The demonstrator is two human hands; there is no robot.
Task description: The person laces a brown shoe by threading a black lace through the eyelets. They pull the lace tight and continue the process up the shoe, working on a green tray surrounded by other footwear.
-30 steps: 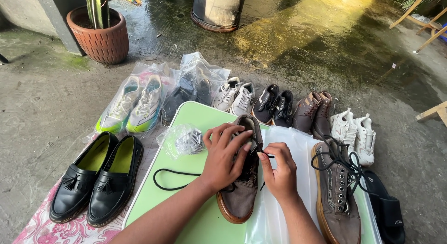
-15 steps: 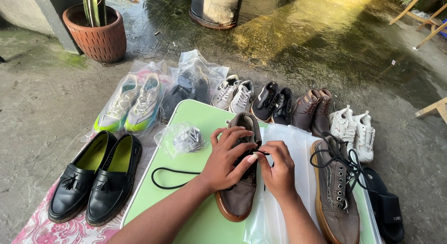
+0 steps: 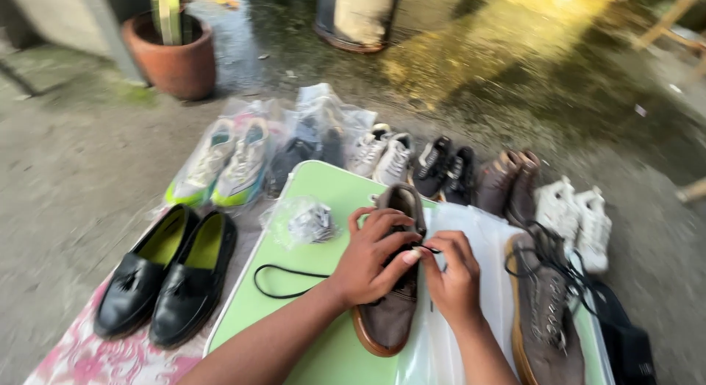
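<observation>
On the green table point(image 3: 294, 326), the left hand point(image 3: 371, 256) rests over a brown shoe point(image 3: 393, 311) while the right hand point(image 3: 456, 278) pinches its black lace point(image 3: 283, 282). A second brown shoe point(image 3: 544, 311) lies just beside, black loafers point(image 3: 165, 275) to the left.

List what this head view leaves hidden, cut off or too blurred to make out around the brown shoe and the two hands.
- Brown shoe: eyelets and tongue hidden under the left hand and right hand.
- Black lace: its threaded end disappears beneath the fingers.
- Second brown shoe: heel cut off by the bottom edge.
- Small plastic bag: contents too blurred to name.
- Bagged shoes: motion blur and plastic obscure them.
</observation>
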